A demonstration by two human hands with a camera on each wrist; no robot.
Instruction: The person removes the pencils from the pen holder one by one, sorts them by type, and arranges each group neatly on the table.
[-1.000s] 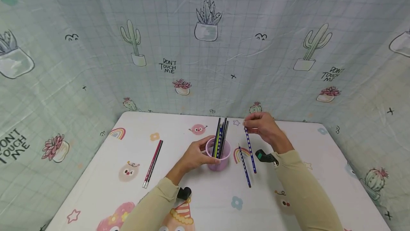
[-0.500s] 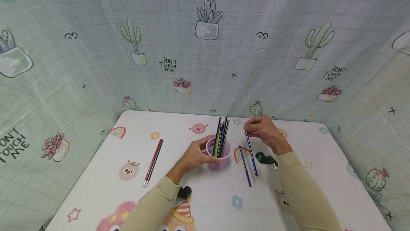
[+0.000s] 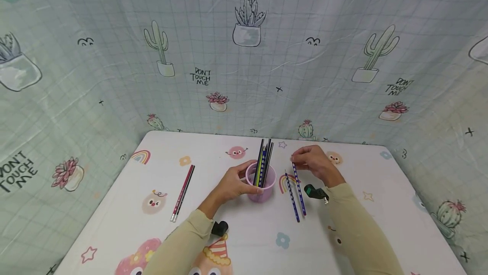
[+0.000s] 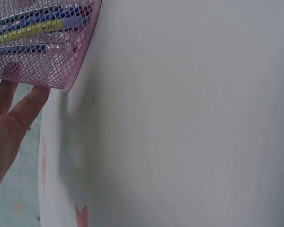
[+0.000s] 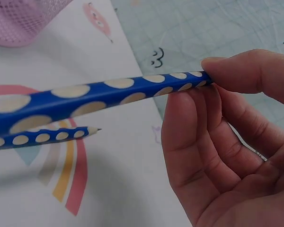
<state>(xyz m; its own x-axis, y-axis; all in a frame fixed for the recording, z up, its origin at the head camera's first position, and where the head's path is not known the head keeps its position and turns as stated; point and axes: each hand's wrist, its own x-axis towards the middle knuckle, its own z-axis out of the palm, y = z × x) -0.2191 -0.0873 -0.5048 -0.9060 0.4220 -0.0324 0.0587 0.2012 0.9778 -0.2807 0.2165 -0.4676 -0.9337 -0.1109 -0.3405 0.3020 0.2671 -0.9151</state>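
Note:
Around the side of a pink mesh pencil cup [image 3: 269,177] curls my left hand [image 3: 237,183], thumb at its near rim. Several pencils [image 3: 263,167], black, yellow-green and blue, lean inside the cup; the left wrist view shows them through the cup's mesh [image 4: 33,71]. Right of the cup, my right hand [image 3: 315,162] pinches the far end of a blue pencil [image 3: 299,190] with pale spots, between thumb and fingertips [image 5: 222,68]. Beside it a second blue spotted pencil [image 3: 292,196] lies on the table, its sharpened tip [image 5: 93,130] visible in the right wrist view.
Two more pencils, a red one [image 3: 184,188] and a black one [image 3: 187,190], lie side by side on the left of the white printed table [image 3: 251,241]. A patterned cloth [image 3: 244,76] hangs behind the table's back edge. Dark wrist-worn devices [image 3: 220,228] sit at both cuffs.
My right hand has come down and nearer with the blue pencil, whose lower end now sits closer to the second blue pencil. My left hand and the cup stay in place.

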